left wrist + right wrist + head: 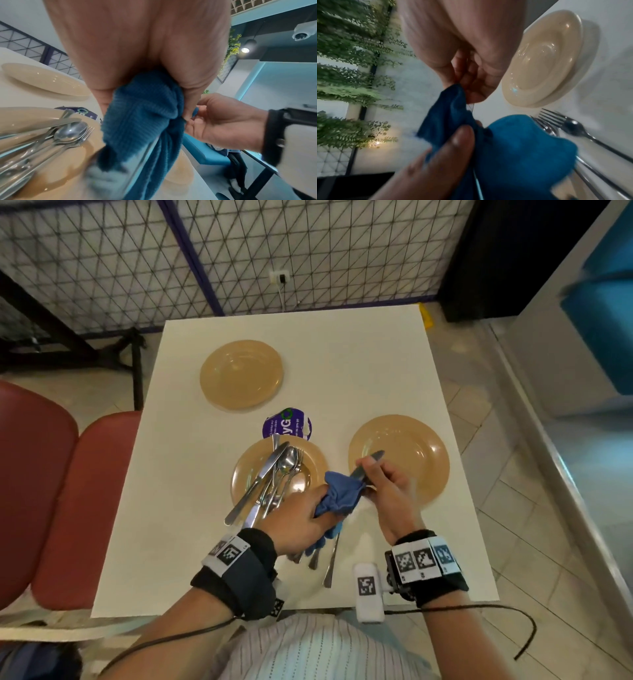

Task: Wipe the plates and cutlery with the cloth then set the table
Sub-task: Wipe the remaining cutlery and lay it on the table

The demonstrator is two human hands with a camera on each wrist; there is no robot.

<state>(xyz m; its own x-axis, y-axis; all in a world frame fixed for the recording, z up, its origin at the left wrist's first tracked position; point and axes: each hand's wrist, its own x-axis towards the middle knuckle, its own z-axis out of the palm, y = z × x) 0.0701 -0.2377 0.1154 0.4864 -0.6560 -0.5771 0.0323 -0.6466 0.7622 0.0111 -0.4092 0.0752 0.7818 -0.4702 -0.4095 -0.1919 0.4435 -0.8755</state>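
Wiping a knife (367, 469) now: my right hand (387, 491) pinches it partway along, fingers curled round it, blade tip pointing away from me over the plate (421, 446) that lies just beyond that hand. My left hand (301, 515) is closed on the bunched blue cloth (339, 496), thumb pressed into the folds, and the cloth wraps the near end of the knife right where my two hands meet. The right wrist view shows the cloth but hardly any metal; exactly how the knife lies in my grip cannot be read there.

Notes for doing the stroke well, as I judge it:
- Keep the left thumb and fingers squeezing the cloth flat on both faces, then draw the knife out through it with the right hand, in one long pull.
- Turn the edge away from the left palm.
- Regrip further down so the pinched part gets wiped too.
- Loose cloth hangs below my left hand; keep it off the pieces on the table.

Status: a heap of cutlery (274, 477) sits on the plate (246, 470) just beyond my left hand, presumably unwiped. A few pieces (330, 563) lie on the table (342, 364) under and behind my left hand. A third plate (241, 373) is far off past the left hand. Setting not yet begun.
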